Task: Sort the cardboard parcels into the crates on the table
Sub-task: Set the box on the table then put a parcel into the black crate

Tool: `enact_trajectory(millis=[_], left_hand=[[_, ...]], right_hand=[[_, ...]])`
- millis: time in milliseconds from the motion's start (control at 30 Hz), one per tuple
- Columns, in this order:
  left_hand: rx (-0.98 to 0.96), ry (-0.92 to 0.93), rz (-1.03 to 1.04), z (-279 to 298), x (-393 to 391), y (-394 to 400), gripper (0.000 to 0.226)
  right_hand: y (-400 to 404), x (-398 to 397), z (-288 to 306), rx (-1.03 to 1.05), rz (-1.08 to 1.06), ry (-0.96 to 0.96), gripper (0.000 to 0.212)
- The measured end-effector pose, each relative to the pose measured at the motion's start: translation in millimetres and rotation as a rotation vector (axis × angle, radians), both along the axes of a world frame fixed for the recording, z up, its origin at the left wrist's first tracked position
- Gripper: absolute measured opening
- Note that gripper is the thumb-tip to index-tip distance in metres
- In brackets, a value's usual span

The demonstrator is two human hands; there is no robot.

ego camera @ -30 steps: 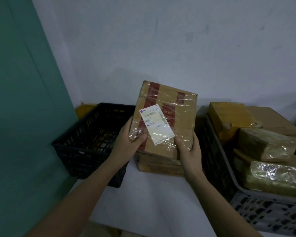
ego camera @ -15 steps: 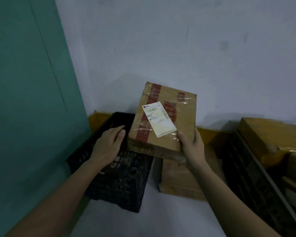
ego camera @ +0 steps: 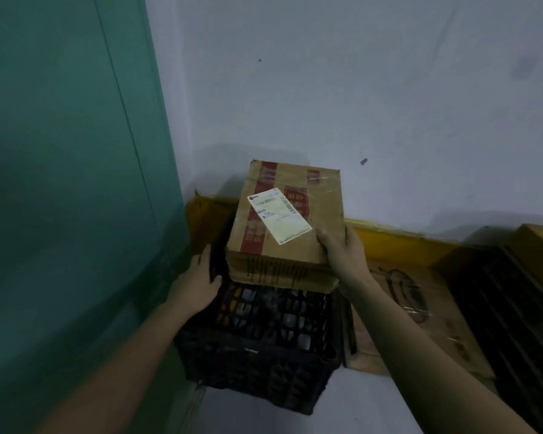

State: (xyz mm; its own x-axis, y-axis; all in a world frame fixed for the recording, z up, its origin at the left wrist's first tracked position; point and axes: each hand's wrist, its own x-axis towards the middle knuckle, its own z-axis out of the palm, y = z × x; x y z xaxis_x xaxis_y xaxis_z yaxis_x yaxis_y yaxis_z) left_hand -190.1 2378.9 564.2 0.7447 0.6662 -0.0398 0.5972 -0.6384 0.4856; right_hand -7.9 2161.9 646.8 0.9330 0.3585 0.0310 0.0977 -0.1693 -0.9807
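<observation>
Cardboard, wrapped in clear film and striped with red tape, fills the middle of the scene: the parcel (ego camera: 287,220) hangs tilted over the black crate (ego camera: 257,349) in the corner, its near edge low above the rim, its white label (ego camera: 279,214) facing up. The right hand (ego camera: 342,255) holds it alone, thumb on top and fingers curled under the near right corner. The left hand (ego camera: 198,277) is off the parcel; it rests on the crate's left rim, and in this dim light I'd say the fingers hook over the edge, though I cannot be sure. By my reckoning this is the placing step, with the parcel not yet inside. The next move calls for lowering it level through the opening, clear of both side walls, before the right hand lets go. More boxes (ego camera: 420,308) lie flat just beside the crate.
</observation>
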Motion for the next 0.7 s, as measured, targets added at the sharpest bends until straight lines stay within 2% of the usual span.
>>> enact_trajectory(millis=[133,300,433,600,700], left_hand=[[-0.025,0.101,0.017,-7.4,11.1,15.2,0.08],[-0.039,0.147,-0.028,-7.1,6.1,22.3,0.088],[-0.031,0.097,-0.006,-8.1,13.9,28.7,0.068],[-0.106,0.055,-0.065,-16.7,14.9,30.5,0.1],[-0.076,0.061,-0.068,-18.6,15.9,36.1,0.101]], right_hand=[[24.0,-0.7,-21.3,-0.123,0.05,0.032,0.051],[41.6,9.9,-66.9,-0.255,0.037,0.19,0.057],[58.4,16.1,-102.1,-0.267,0.039,0.277,0.06],[76.0,16.5,-135.6,-0.272,-0.008,0.452,0.068],[78.7,23.2,-150.4,-0.335,0.017,0.517,0.072]])
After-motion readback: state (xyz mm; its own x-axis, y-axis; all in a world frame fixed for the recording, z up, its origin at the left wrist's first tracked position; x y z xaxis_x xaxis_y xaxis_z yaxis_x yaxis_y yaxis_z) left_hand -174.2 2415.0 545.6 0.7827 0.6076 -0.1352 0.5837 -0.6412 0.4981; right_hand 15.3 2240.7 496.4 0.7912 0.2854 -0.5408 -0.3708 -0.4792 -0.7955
